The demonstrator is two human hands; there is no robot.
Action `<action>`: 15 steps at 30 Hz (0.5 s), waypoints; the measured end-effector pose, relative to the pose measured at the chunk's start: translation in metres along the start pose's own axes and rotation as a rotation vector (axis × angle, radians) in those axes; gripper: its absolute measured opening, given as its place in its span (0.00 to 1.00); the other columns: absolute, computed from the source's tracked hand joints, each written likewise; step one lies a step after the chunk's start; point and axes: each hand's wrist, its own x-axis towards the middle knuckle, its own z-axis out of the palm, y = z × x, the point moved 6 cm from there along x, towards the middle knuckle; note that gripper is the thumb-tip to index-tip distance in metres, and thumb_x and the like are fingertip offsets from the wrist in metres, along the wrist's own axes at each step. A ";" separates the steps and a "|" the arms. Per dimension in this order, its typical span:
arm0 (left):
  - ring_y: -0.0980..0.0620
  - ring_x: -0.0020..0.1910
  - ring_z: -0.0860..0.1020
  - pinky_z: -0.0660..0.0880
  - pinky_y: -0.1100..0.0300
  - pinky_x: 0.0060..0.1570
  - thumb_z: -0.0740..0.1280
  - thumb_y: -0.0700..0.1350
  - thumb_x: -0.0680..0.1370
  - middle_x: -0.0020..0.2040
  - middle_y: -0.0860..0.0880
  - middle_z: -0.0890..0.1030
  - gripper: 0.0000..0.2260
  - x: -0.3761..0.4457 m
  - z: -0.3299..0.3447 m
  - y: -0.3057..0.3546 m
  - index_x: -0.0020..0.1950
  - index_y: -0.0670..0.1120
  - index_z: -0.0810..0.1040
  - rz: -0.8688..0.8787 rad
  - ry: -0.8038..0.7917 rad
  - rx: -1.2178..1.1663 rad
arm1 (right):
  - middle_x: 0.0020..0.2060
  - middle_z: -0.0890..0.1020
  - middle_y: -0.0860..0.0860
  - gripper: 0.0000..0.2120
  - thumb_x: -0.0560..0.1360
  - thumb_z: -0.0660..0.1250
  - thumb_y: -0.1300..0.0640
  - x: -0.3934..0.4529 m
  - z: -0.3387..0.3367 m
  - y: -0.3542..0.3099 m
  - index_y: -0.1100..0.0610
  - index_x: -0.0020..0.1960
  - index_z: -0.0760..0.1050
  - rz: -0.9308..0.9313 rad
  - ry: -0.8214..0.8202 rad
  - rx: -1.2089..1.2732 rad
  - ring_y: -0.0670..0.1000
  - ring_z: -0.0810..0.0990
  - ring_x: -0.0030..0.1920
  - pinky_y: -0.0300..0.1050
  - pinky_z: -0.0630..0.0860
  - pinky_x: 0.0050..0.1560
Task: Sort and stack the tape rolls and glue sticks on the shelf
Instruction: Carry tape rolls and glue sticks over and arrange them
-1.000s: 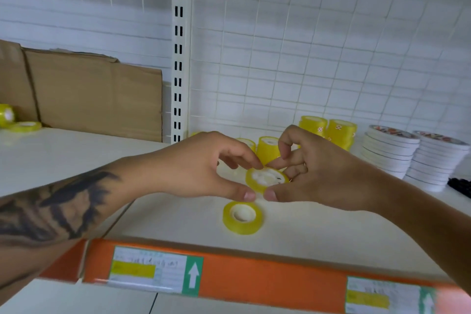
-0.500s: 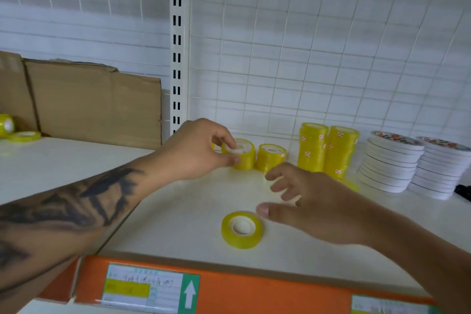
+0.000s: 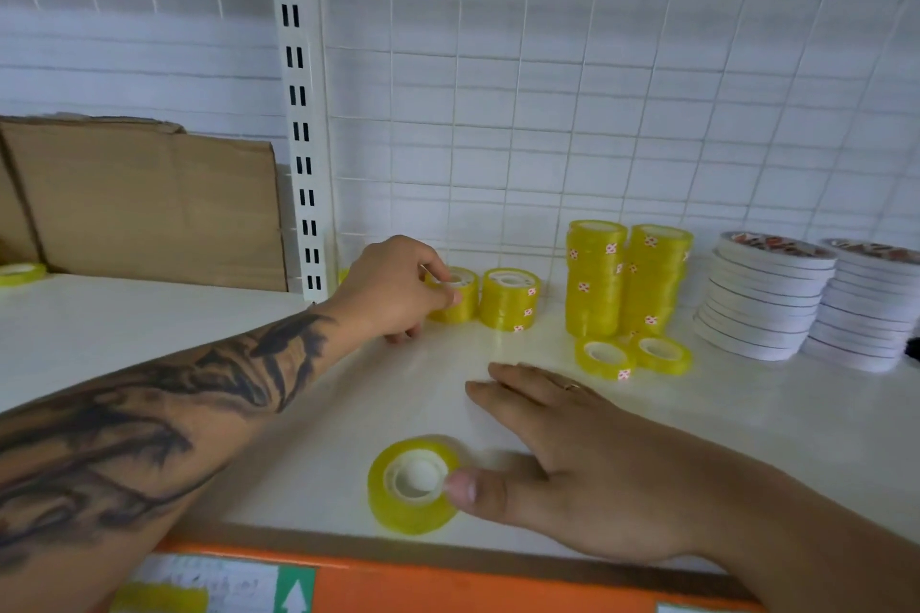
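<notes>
Left hand point(image 3: 398, 286) pinches the top roll of a short yellow stack point(image 3: 454, 295) at the back of the shelf point(image 3: 747, 438), beside a second short stack point(image 3: 509, 299). Right hand point(image 3: 562, 458) lies flat, fingers straight, thumb touching the loose tape roll point(image 3: 413, 483) near the front edge. Judgement: roll is light, rigid, slick-sided; best taken across the rim. Open shelf lies between it and the stacks; the front lip is close, so a nudge could roll it off.

Four stacks of yellow tape point(image 3: 596, 281) stand at the back. Four loose yellow rolls point(image 3: 413, 483) lie around. Two stacks of white tape point(image 3: 766, 299) stand right. Two hands point(image 3: 562, 448) show.
</notes>
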 end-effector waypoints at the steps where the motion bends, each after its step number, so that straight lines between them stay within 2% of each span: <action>1: 0.41 0.28 0.84 0.82 0.52 0.27 0.77 0.49 0.74 0.50 0.39 0.85 0.07 0.001 0.001 -0.001 0.49 0.52 0.82 -0.003 0.004 -0.008 | 0.81 0.40 0.37 0.50 0.65 0.47 0.18 0.000 0.000 0.000 0.38 0.82 0.41 -0.004 0.005 0.001 0.39 0.37 0.79 0.40 0.39 0.76; 6: 0.47 0.27 0.83 0.80 0.55 0.26 0.77 0.49 0.75 0.53 0.43 0.84 0.08 0.003 0.003 -0.004 0.52 0.51 0.82 -0.014 0.011 -0.035 | 0.81 0.41 0.36 0.49 0.66 0.48 0.18 0.000 -0.001 0.001 0.37 0.81 0.42 -0.005 -0.002 0.019 0.38 0.38 0.79 0.41 0.42 0.77; 9: 0.47 0.28 0.84 0.81 0.55 0.27 0.77 0.50 0.75 0.61 0.48 0.79 0.12 0.003 0.001 -0.005 0.56 0.52 0.81 -0.024 0.007 -0.035 | 0.80 0.44 0.35 0.47 0.66 0.51 0.18 0.002 -0.001 0.002 0.35 0.80 0.44 -0.018 0.013 0.032 0.38 0.41 0.79 0.44 0.46 0.78; 11: 0.49 0.32 0.83 0.80 0.56 0.30 0.76 0.54 0.75 0.64 0.52 0.76 0.15 0.000 -0.007 -0.002 0.59 0.55 0.79 0.009 0.028 0.044 | 0.80 0.46 0.35 0.47 0.66 0.52 0.17 0.003 -0.001 0.003 0.33 0.79 0.45 -0.036 0.025 0.037 0.39 0.43 0.79 0.46 0.49 0.79; 13: 0.55 0.40 0.80 0.76 0.58 0.40 0.75 0.58 0.74 0.61 0.54 0.78 0.16 -0.008 -0.018 0.008 0.59 0.59 0.77 0.098 0.051 0.188 | 0.80 0.47 0.35 0.46 0.65 0.53 0.17 0.003 -0.001 0.003 0.32 0.78 0.46 -0.046 0.033 0.056 0.38 0.43 0.79 0.48 0.50 0.79; 15: 0.60 0.43 0.78 0.72 0.58 0.43 0.74 0.60 0.74 0.55 0.57 0.81 0.14 -0.021 -0.028 0.024 0.56 0.61 0.77 0.181 -0.022 0.262 | 0.79 0.49 0.34 0.46 0.65 0.54 0.17 0.003 -0.002 0.005 0.32 0.78 0.48 -0.050 0.047 0.076 0.37 0.45 0.79 0.47 0.51 0.79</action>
